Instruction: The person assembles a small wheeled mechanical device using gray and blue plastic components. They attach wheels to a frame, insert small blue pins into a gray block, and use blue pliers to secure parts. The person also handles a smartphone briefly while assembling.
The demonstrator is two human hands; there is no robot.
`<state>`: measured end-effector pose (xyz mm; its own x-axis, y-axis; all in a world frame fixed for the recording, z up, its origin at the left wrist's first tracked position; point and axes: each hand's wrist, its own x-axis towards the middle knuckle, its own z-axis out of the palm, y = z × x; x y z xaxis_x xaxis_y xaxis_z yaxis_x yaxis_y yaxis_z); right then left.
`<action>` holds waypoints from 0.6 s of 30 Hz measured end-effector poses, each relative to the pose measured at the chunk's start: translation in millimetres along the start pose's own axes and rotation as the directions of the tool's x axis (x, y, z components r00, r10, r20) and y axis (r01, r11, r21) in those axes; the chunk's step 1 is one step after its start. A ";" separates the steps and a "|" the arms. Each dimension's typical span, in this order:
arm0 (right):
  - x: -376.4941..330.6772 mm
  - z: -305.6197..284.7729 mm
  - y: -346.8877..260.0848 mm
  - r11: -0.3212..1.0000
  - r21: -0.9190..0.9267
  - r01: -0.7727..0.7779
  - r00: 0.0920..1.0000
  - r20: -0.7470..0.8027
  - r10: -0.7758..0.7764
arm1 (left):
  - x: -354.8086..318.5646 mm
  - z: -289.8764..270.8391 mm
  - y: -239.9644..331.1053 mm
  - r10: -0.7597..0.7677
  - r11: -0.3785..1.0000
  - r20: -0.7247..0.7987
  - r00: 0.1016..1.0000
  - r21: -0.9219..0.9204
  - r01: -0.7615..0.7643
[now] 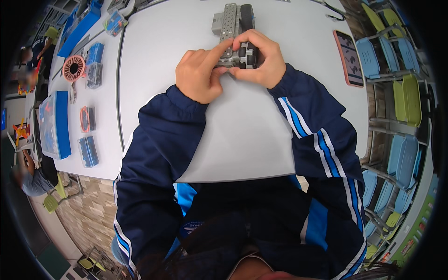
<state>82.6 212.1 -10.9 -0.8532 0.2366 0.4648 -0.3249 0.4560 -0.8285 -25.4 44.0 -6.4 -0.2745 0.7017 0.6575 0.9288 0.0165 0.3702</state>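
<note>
On the white table in front of me lies a grey metal robot chassis (229,28) with a perforated beam. Along its right side sit a dark wheel (247,17) at the far end and a black-and-grey roller wheel (251,57) at the near end. My left hand (201,72) grips the near left end of the chassis, its index finger laid along the beam. My right hand (264,58) curls around the roller wheel, thumb at the near edge and index finger reaching over the top. Both thumbs nearly meet there. What the fingertips pinch is partly hidden.
A phone (349,58) in a pink case lies to the right, with a black cable (332,11) beyond it. Leftward are a pink fan (74,68), small parts boxes (88,151) and a large blue-sided case (61,125). Chairs (407,100) line the right; other people sit far left.
</note>
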 end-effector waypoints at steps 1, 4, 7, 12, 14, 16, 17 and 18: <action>0.4 1.7 0.9 1.000 0.008 -0.004 1.000 0.000 0.004 | -2.6 -0.5 -2.2 -0.024 1.000 0.015 1.000 0.004 0.024; 1.0 4.0 2.5 1.000 0.012 -0.009 1.000 -0.002 0.009 | -8.9 1.3 -7.5 -0.068 0.998 0.039 0.997 0.005 0.068; 0.3 2.2 0.7 1.000 -0.003 -0.007 1.000 -0.004 0.007 | -8.9 4.6 -9.2 -0.080 0.996 0.013 0.997 -0.026 0.080; -0.9 0.1 -3.4 1.000 -0.025 -0.004 1.000 -0.002 0.004 | -5.0 -0.9 2.2 -0.170 0.985 0.065 0.983 -0.011 0.171; -0.5 0.1 -5.0 0.998 -0.067 0.015 1.000 -0.008 -0.016 | -4.1 -1.8 5.2 -0.147 0.989 0.095 0.984 -0.003 0.148; -0.3 2.0 -5.7 0.994 -0.096 0.047 0.999 -0.022 -0.049 | -4.9 0.6 4.4 -0.160 0.987 0.103 0.982 -0.005 0.161; -0.1 2.2 -8.0 0.994 -0.102 0.032 0.999 -0.029 -0.035 | -7.1 4.2 1.1 -0.184 0.982 0.096 0.978 -0.012 0.186; 0.0 2.0 -11.0 0.994 -0.108 0.017 0.999 -0.037 -0.022 | -7.7 6.2 -1.1 -0.208 0.977 0.089 0.974 -0.020 0.210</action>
<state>85.4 205.4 -2.4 -0.8304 0.2581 0.4937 -0.2938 0.5500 -0.7818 -22.7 42.9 -15.9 -0.4383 0.7432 0.5055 0.8451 0.1492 0.5134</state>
